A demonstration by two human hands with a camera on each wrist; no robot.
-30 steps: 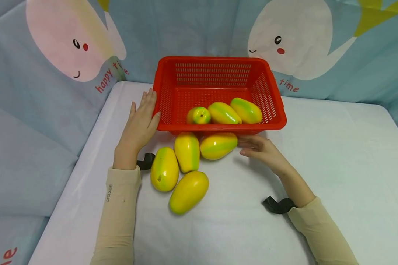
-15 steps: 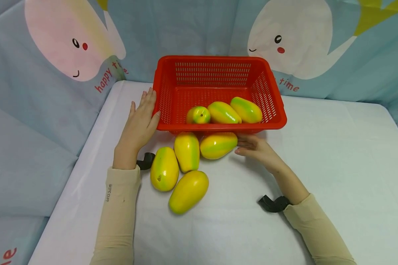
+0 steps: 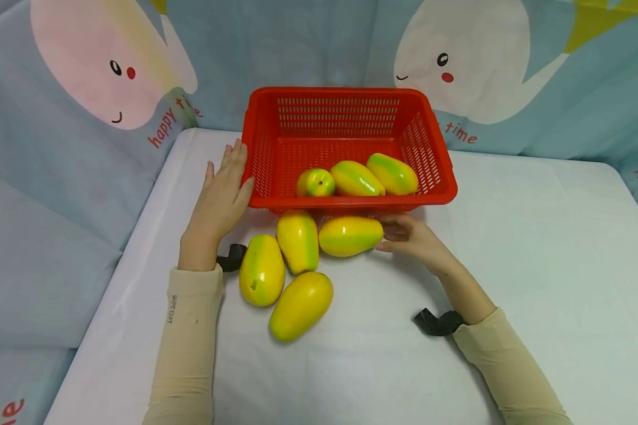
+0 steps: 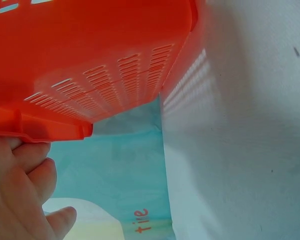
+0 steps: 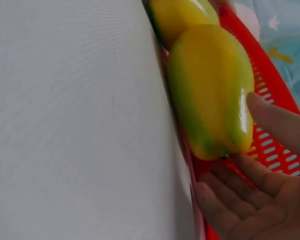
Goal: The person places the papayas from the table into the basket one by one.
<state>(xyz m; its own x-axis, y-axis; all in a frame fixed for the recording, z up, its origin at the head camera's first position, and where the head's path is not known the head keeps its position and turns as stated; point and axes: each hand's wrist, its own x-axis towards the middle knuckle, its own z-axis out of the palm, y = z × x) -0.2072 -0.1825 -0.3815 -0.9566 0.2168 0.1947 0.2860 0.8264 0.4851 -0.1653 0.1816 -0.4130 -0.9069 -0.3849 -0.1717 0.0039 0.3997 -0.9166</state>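
Note:
My left hand (image 3: 220,198) rests on the left rim of a red plastic basket (image 3: 351,202), fingers extended; in the left wrist view its fingertips lie under the rim. A yellow-green papaya (image 3: 351,236) lies sideways against the basket's front. At its right end is my right hand (image 3: 412,241), the thumb touching its side and the fingers loosely bent by the tip, as the right wrist view shows on the papaya (image 5: 212,90). Left of it lie more papayas (image 3: 298,242), (image 3: 263,270) and, nearest me, a plainer yellow papaya (image 3: 301,307).
Inside the basket, three papayas (image 3: 357,178) line the front wall. A white cloth (image 3: 537,265) covers the table. Behind it hangs a blue sheet (image 3: 319,41) printed with whales. A black strap piece (image 3: 438,322) sticks out at the right wrist, another black piece (image 3: 233,258) at the left.
My right hand has moved slightly left, its thumb coming onto the sideways papaya. That papaya has turned a little and lies more level. My left hand stays on the basket.

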